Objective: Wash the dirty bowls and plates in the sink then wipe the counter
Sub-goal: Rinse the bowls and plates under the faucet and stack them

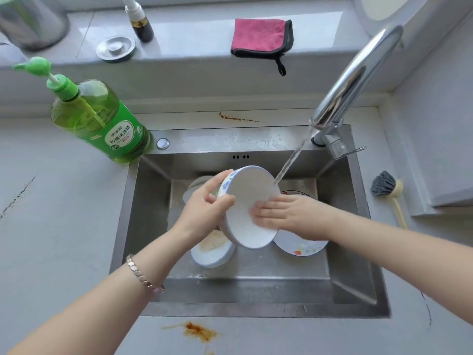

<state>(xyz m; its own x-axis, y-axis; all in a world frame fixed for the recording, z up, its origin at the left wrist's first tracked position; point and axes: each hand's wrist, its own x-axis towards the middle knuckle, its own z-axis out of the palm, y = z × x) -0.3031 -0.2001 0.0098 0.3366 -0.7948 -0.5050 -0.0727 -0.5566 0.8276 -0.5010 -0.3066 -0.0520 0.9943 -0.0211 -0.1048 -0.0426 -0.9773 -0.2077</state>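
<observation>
Sink: bare steel floor runs along the near wall. A tilted bowl held mid-basin, a dirty bowl and a plate fill the middle. The faucet overhangs the right rear; a soap bottle flanks the left rear corner.

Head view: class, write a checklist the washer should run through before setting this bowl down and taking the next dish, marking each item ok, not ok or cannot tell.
1. Left hand grips the held bowl by its rim: ok.
2. Right hand lies flat inside it: ok.
3. Water from the tap reaches the bowl's edge: ok.
4. Inside rinsed free of soap: cannot tell.
5. Second bowl in the sink holds food residue: not ok.
6. Counter stain in front of the sink, unwiped: not ok.
</observation>
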